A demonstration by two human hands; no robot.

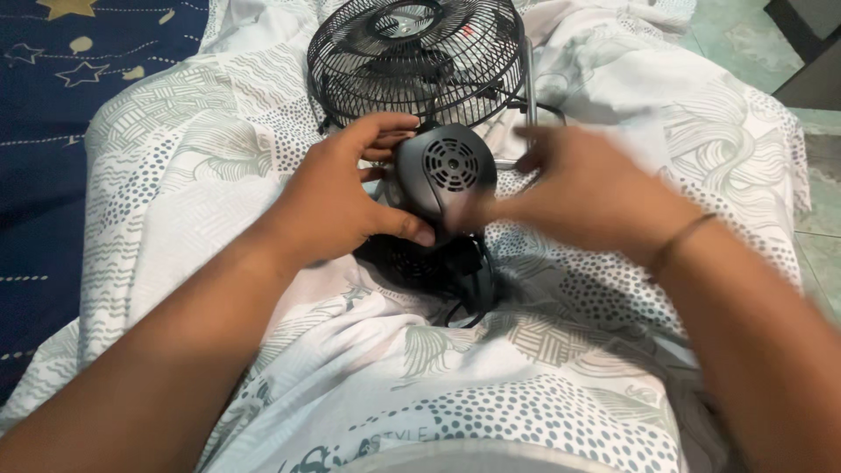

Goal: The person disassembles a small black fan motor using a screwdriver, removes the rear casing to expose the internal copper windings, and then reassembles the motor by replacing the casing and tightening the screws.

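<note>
A small black floor fan lies on a white patterned sheet (219,175), its round wire grille (420,61) facing away from me. Its dark motor housing (442,171), with a round vented back, points toward me. My left hand (337,201) curls around the left side of the housing, thumb below and fingers above. Blurred with motion, my right hand (578,193) sits at the right side of the housing, fingertips close to it; whether they touch it I cannot tell. A thin band circles that wrist. A black cord (473,289) trails under the fan.
The sheet covers a bed, with a dark blue star-patterned cloth (53,105) along the left. A greenish tiled floor (745,44) shows at the upper right, with a dark piece of furniture (810,52) in the corner. The fan's metal stand tube (531,88) runs beside the grille.
</note>
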